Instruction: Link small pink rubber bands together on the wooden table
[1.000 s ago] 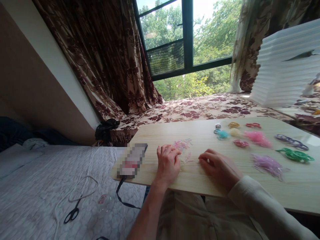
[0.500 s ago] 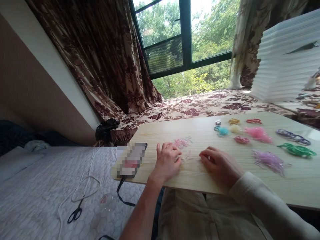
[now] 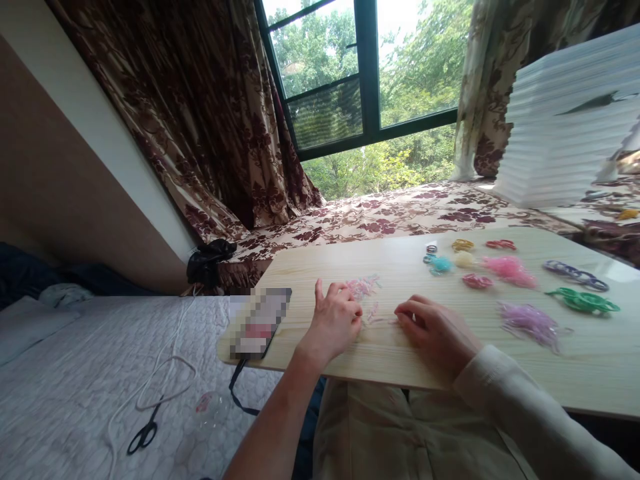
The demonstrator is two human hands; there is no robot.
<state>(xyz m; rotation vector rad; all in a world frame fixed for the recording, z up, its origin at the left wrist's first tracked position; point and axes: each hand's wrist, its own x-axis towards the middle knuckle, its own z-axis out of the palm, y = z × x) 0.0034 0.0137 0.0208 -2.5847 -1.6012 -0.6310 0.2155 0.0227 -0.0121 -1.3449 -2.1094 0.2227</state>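
Note:
My left hand (image 3: pixel 333 317) rests on the light wooden board (image 3: pixel 310 263) beside a pile of small pastel strips (image 3: pixel 364 287), which look like little elastic bands. Its little finger is raised, while the thumb and forefinger come together at a few loose pink strips (image 3: pixel 373 312). Across from it, my right hand (image 3: pixel 435 330) lies on its side with fingers curled and the tips closed near the board. A thin pinkish strand (image 3: pixel 390 322) shows at those fingertips. What either pinch holds is too small to make out.
To the right lie purple (image 3: pixel 530 325), pink (image 3: pixel 509 270) and turquoise (image 3: pixel 440 265) bunches, a green bundle (image 3: pixel 585 301) and linked dark rings (image 3: pixel 575 275). A phone (image 3: pixel 260 323) lies at the board's left edge. Scissors (image 3: pixel 144 435) and a white cable (image 3: pixel 173 373) rest on the bed.
The whole view has shifted slightly. My left hand stays by the pastel strips with its little finger raised a bit more; my right hand keeps its curled pose.

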